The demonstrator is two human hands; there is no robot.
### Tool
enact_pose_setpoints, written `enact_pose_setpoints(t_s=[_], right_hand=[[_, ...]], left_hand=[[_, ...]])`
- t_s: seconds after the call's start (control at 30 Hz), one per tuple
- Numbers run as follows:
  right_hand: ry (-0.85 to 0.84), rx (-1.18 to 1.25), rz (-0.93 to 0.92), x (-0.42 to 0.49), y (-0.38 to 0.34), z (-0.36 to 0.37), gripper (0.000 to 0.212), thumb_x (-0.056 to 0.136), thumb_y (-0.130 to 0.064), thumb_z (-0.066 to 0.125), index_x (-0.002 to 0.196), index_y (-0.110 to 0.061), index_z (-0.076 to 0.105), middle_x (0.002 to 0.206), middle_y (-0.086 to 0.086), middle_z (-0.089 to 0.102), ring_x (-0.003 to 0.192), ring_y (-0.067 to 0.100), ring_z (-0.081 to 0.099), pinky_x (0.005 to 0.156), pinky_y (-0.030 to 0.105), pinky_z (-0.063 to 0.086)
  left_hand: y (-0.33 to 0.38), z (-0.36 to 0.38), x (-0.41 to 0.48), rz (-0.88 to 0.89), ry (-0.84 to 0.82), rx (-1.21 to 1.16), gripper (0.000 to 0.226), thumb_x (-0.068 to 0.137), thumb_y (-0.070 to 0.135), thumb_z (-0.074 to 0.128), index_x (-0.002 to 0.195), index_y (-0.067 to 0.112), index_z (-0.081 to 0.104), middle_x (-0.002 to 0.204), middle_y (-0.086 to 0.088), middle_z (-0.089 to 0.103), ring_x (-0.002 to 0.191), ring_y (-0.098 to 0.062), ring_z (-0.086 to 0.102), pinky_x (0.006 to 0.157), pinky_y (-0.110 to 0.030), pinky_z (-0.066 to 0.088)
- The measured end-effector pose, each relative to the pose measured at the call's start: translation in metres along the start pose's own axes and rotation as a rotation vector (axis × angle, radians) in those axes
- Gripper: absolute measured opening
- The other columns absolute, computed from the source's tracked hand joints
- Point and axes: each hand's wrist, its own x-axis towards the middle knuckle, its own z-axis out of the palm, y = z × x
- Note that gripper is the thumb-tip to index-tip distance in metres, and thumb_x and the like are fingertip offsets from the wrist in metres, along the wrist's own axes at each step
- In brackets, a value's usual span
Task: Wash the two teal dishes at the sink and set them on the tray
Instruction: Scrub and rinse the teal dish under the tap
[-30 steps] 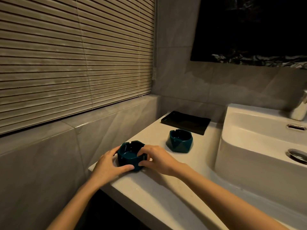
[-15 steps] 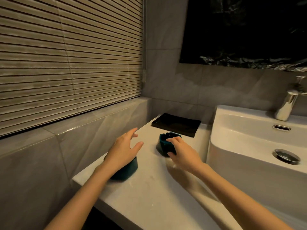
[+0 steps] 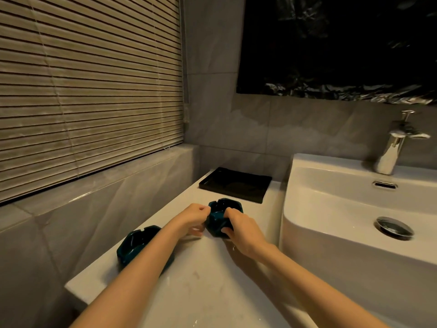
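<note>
A slatted blind (image 3: 89,91) covers the whole left wall, with a dark glossy panel (image 3: 331,43) hanging on the grey tiles to its right. Below the panel, the white sink (image 3: 314,185) takes up the right side and stands proud of the pale surface (image 3: 212,292), which runs away towards the back wall.

At the far end of that surface lies the black tray (image 3: 236,185). It sits flat with its long axis running across from the left wall towards the sink, and its right end is just beside the basin. A chrome tap (image 3: 392,147) stands upright on the sink's back ledge, its spout pointing right.

The near teal dish (image 3: 132,242) rests by the surface's left edge with its mouth up, partly hidden under the left forearm. It is a faceted bowl about as wide as it is long, so it has no real long axis, and there are notches cut into its rim.

The far teal dish (image 3: 222,207) is the same shape, also mouth up, and sits just short of the tray without touching it. I can't tell whether its base lies flat.

Both hands are on it. The left hand (image 3: 192,217) pinches the left rim with curled fingers. The right hand (image 3: 238,227) clasps the right side, fingers over the rim and thumb low on the wall.

A round metal drain (image 3: 393,228) sits in the basin floor.
</note>
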Motion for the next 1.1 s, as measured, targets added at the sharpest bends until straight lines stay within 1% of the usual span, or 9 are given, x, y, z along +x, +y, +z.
enact_pose_setpoints(t_s=[0.17,0.33,0.47,0.57,0.63,0.73,0.83,0.97,1.1], right_hand=[[0.032,0.024,-0.071,-0.007,-0.009,-0.014,0.019,0.094,-0.018,0.055,0.111,-0.012,0.049,0.119,0.006,0.059,0.1,0.029,0.059,0.084,0.04,0.05],[0.116,0.027,-0.177,-0.011,-0.031,-0.052,0.021,0.093,-0.019,0.057,0.111,-0.011,0.05,0.119,0.007,0.059,0.101,0.028,0.057,0.077,0.032,0.045],[0.178,0.031,-0.221,-0.016,-0.04,-0.094,0.022,0.09,-0.019,0.06,0.11,-0.011,0.053,0.113,0.004,0.06,0.098,0.024,0.057,0.072,0.03,0.039],[0.195,0.029,-0.221,-0.023,-0.039,-0.13,0.022,0.089,-0.02,0.063,0.109,-0.013,0.056,0.108,0.003,0.058,0.09,0.021,0.056,0.071,0.029,0.04],[0.207,0.084,-0.194,-0.032,-0.032,-0.153,0.021,0.091,-0.023,0.06,0.111,-0.016,0.058,0.107,-0.003,0.054,0.081,0.013,0.053,0.072,0.025,0.042],[0.31,0.264,-0.122,-0.051,-0.013,-0.186,0.026,0.094,-0.029,0.056,0.119,-0.021,0.054,0.112,-0.01,0.047,0.081,0.006,0.053,0.074,0.024,0.046],[0.449,0.389,0.069,-0.07,0.016,-0.217,0.036,0.094,-0.03,0.056,0.127,-0.023,0.045,0.125,-0.006,0.04,0.09,0.019,0.06,0.069,0.033,0.058],[0.127,0.71,0.457,-0.093,0.058,-0.255,0.036,0.097,-0.024,0.051,0.13,-0.015,0.041,0.114,0.006,0.056,0.076,0.02,0.063,0.061,0.031,0.06],[-0.03,0.721,0.559,-0.113,0.105,-0.281,0.027,0.098,-0.009,0.047,0.124,-0.004,0.049,0.101,0.012,0.062,0.071,0.021,0.066,0.063,0.028,0.059]], left_hand=[[0.005,-0.005,-0.011,-0.09,-0.033,-0.238,0.037,0.098,0.032,0.048,0.13,0.013,0.05,0.123,-0.013,0.057,0.097,-0.025,0.062,0.081,-0.037,0.057],[0.02,-0.024,-0.032,-0.164,-0.16,-0.676,0.038,0.088,0.026,0.065,0.122,0.013,0.053,0.109,-0.018,0.061,0.092,-0.035,0.067,0.079,-0.046,0.057],[0.047,-0.029,-0.055,-0.056,-0.111,-0.73,0.029,0.087,0.019,0.065,0.112,0.008,0.056,0.109,-0.022,0.06,0.094,-0.035,0.065,0.064,-0.043,0.059],[0.073,-0.019,-0.071,0.07,-0.063,-0.698,0.008,0.09,0.015,0.058,0.096,0.011,0.057,0.102,-0.022,0.06,0.096,-0.033,0.062,0.07,-0.042,0.056],[0.091,-0.009,-0.074,0.166,-0.072,-0.695,0.01,0.091,0.014,0.055,0.1,0.013,0.059,0.11,-0.022,0.061,0.095,-0.031,0.062,0.069,-0.041,0.058],[0.117,0.013,-0.079,0.246,-0.092,-0.753,0.018,0.091,0.012,0.054,0.108,0.013,0.062,0.12,-0.021,0.059,0.1,-0.03,0.061,0.054,-0.038,0.059],[0.142,0.042,-0.088,0.318,-0.125,-0.76,0.033,0.091,0.007,0.057,0.124,0.014,0.059,0.122,-0.017,0.059,0.105,-0.033,0.059,0.057,-0.042,0.059],[0.169,0.088,-0.093,0.419,-0.188,-0.584,0.036,0.087,0.005,0.063,0.117,0.024,0.06,0.122,-0.011,0.06,0.103,-0.035,0.063,0.073,-0.049,0.058],[0.193,0.135,-0.096,0.526,-0.291,-0.399,0.049,0.085,0.005,0.065,0.127,0.028,0.056,0.112,-0.01,0.065,0.097,-0.026,0.065,0.076,-0.045,0.058]])
